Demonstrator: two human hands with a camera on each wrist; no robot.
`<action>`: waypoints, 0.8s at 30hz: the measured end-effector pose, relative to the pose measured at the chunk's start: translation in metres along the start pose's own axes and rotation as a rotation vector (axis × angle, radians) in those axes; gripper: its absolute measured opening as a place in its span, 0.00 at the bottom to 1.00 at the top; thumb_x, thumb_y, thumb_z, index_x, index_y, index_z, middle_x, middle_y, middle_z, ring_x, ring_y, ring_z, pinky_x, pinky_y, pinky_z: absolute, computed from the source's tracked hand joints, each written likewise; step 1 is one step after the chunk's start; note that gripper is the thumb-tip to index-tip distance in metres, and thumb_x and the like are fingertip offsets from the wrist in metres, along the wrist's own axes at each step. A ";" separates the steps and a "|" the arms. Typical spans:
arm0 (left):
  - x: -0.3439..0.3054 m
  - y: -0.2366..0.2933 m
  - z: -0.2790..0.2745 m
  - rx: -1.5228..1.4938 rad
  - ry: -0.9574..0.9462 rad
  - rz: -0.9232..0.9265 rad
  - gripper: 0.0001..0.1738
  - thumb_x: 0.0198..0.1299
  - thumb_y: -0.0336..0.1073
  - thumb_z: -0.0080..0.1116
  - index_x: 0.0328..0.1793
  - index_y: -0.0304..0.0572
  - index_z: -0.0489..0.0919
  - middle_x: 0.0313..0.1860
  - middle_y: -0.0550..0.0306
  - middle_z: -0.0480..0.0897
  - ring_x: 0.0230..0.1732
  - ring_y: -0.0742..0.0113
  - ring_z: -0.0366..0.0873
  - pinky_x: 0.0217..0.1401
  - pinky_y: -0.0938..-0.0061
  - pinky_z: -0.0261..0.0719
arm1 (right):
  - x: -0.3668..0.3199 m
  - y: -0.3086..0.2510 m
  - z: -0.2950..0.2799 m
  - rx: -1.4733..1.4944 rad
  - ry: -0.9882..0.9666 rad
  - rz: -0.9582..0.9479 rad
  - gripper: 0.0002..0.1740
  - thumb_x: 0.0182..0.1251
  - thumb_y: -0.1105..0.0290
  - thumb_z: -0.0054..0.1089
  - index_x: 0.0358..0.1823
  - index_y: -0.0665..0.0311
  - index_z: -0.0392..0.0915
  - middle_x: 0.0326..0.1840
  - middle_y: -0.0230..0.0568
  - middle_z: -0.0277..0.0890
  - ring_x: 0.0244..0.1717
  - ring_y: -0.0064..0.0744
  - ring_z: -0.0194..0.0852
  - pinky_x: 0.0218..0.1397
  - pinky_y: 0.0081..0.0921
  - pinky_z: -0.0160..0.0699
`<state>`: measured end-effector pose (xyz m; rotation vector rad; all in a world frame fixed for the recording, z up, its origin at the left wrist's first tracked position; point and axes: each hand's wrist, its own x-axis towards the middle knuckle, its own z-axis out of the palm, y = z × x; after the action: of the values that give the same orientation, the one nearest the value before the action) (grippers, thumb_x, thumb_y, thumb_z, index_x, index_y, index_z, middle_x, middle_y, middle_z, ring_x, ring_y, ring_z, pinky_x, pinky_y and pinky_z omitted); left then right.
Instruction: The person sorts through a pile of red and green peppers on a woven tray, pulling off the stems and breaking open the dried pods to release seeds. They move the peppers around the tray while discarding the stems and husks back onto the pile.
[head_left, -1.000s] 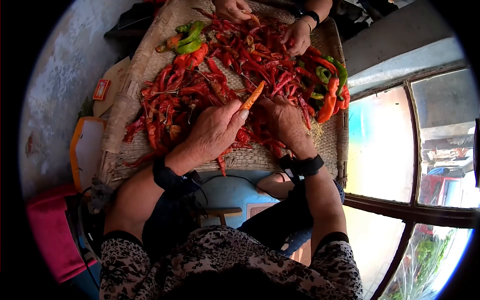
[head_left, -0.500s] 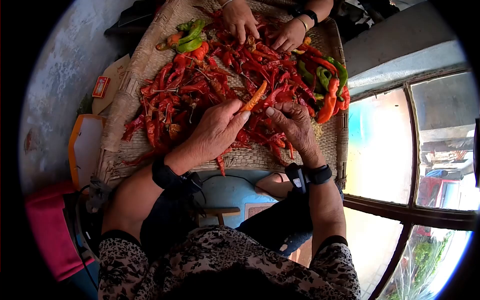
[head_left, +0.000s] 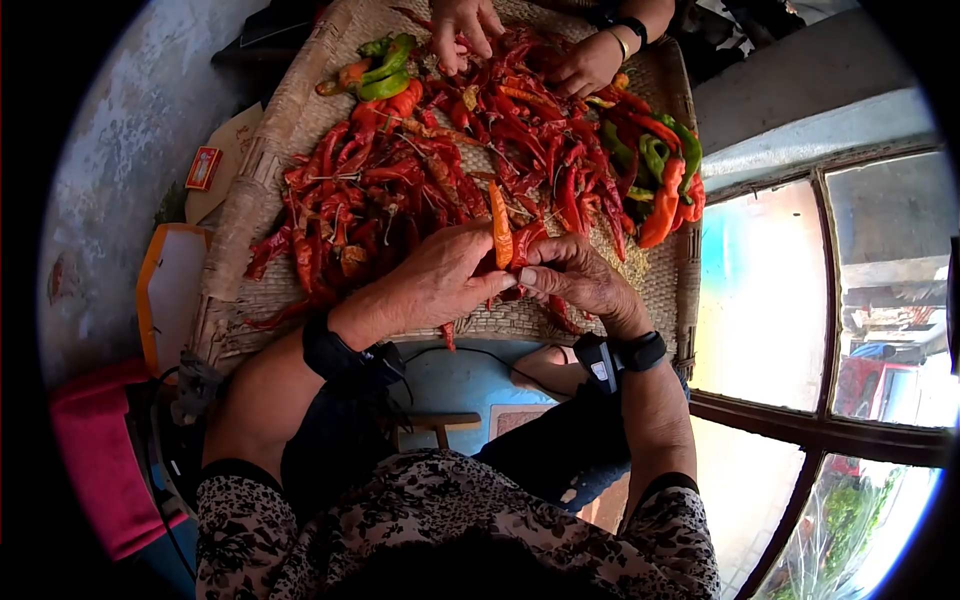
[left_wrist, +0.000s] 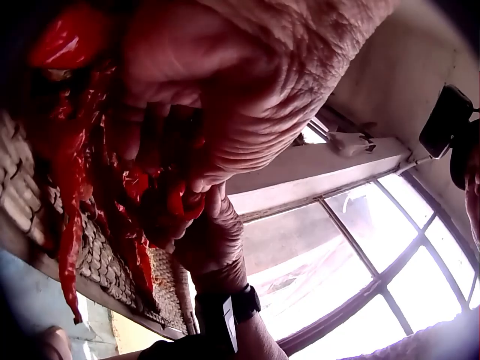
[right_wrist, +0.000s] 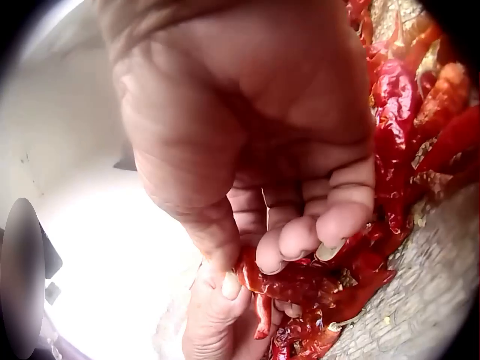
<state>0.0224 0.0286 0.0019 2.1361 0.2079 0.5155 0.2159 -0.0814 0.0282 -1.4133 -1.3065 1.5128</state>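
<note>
An orange dried chili pepper (head_left: 500, 225) stands upright from my left hand (head_left: 440, 270), held between thumb and fingers above the front of the pile. Close beside it, my right hand (head_left: 580, 278) pinches a red chili pepper (head_left: 526, 243) between thumb and fingers. The two thumbs almost meet in the head view. In the right wrist view the red chili (right_wrist: 281, 283) runs under the curled fingertips, and the left thumb (right_wrist: 214, 315) is just below. Red dried chilies (head_left: 350, 210) lie all around both hands on a woven tray (head_left: 235, 235).
Another person's hands (head_left: 590, 65) work in the chilies at the far side. Green and orange peppers (head_left: 660, 190) sit at the tray's right edge, more green ones (head_left: 385, 75) at the back left. A window (head_left: 760, 290) stands to the right; a small red box (head_left: 203, 168) lies left.
My right hand has come up out of the pile and in against the left hand with a red chili. The orange chili has turned from slanting to upright. The other person's hands have shifted.
</note>
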 end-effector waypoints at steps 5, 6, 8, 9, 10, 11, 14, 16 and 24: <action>0.004 0.021 -0.014 -0.123 -0.086 -0.325 0.15 0.69 0.35 0.50 0.54 0.29 0.69 0.33 0.50 0.78 0.30 0.64 0.78 0.36 0.69 0.78 | -0.004 -0.005 -0.001 0.159 -0.014 -0.053 0.13 0.67 0.61 0.64 0.35 0.64 0.82 0.25 0.27 0.76 0.27 0.16 0.70 0.31 0.17 0.70; 0.004 0.018 -0.012 -0.122 -0.085 -0.325 0.15 0.69 0.35 0.50 0.54 0.29 0.69 0.33 0.50 0.78 0.30 0.64 0.78 0.36 0.69 0.78 | -0.007 -0.008 -0.006 0.159 -0.015 -0.054 0.13 0.67 0.61 0.64 0.35 0.64 0.82 0.25 0.27 0.76 0.27 0.16 0.70 0.31 0.17 0.70; 0.004 0.010 -0.008 -0.176 -0.048 -0.402 0.15 0.71 0.37 0.46 0.53 0.31 0.68 0.33 0.52 0.79 0.28 0.68 0.77 0.36 0.71 0.78 | -0.013 -0.016 -0.023 0.088 0.017 0.000 0.11 0.67 0.63 0.64 0.36 0.65 0.81 0.25 0.30 0.78 0.26 0.18 0.74 0.32 0.17 0.74; 0.004 0.010 -0.008 -0.179 -0.051 -0.403 0.15 0.71 0.37 0.46 0.53 0.31 0.68 0.33 0.52 0.79 0.28 0.68 0.77 0.36 0.71 0.78 | -0.014 -0.012 -0.034 0.197 0.110 -0.079 0.10 0.68 0.65 0.63 0.36 0.66 0.81 0.27 0.32 0.80 0.26 0.20 0.76 0.33 0.18 0.76; 0.004 0.010 -0.008 -0.201 -0.039 -0.386 0.14 0.72 0.37 0.45 0.53 0.31 0.67 0.33 0.53 0.79 0.28 0.70 0.77 0.36 0.72 0.78 | -0.009 -0.006 -0.042 0.456 0.220 -0.219 0.10 0.70 0.66 0.59 0.41 0.67 0.79 0.29 0.34 0.81 0.28 0.20 0.76 0.34 0.19 0.76; 0.005 0.010 -0.009 -0.223 -0.026 -0.370 0.14 0.72 0.37 0.44 0.53 0.32 0.67 0.32 0.53 0.79 0.28 0.71 0.76 0.36 0.72 0.78 | -0.004 -0.004 -0.053 0.544 0.445 -0.300 0.13 0.71 0.65 0.58 0.47 0.68 0.77 0.32 0.35 0.81 0.29 0.19 0.75 0.34 0.19 0.76; 0.004 0.010 -0.010 -0.256 -0.023 -0.359 0.14 0.72 0.38 0.44 0.53 0.33 0.67 0.33 0.53 0.79 0.28 0.72 0.77 0.36 0.73 0.78 | 0.000 -0.004 -0.057 0.487 0.782 -0.288 0.20 0.72 0.63 0.56 0.58 0.68 0.72 0.35 0.36 0.81 0.30 0.19 0.74 0.35 0.19 0.76; 0.005 0.013 -0.011 -0.254 -0.024 -0.360 0.14 0.72 0.38 0.44 0.52 0.33 0.67 0.33 0.53 0.79 0.29 0.72 0.77 0.36 0.72 0.78 | 0.001 -0.003 -0.043 0.225 0.768 -0.219 0.28 0.70 0.59 0.59 0.65 0.69 0.70 0.35 0.34 0.80 0.31 0.18 0.73 0.35 0.18 0.76; 0.005 0.021 -0.014 -0.164 -0.143 -0.340 0.15 0.72 0.40 0.46 0.48 0.32 0.70 0.32 0.53 0.79 0.28 0.71 0.78 0.31 0.72 0.77 | 0.004 -0.018 0.004 0.098 0.311 0.040 0.14 0.67 0.61 0.64 0.45 0.65 0.80 0.29 0.28 0.77 0.27 0.15 0.73 0.30 0.15 0.75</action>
<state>0.0200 0.0291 0.0277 1.9164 0.4240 0.1745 0.2085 -0.0736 0.0437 -1.5462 -1.0070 1.2997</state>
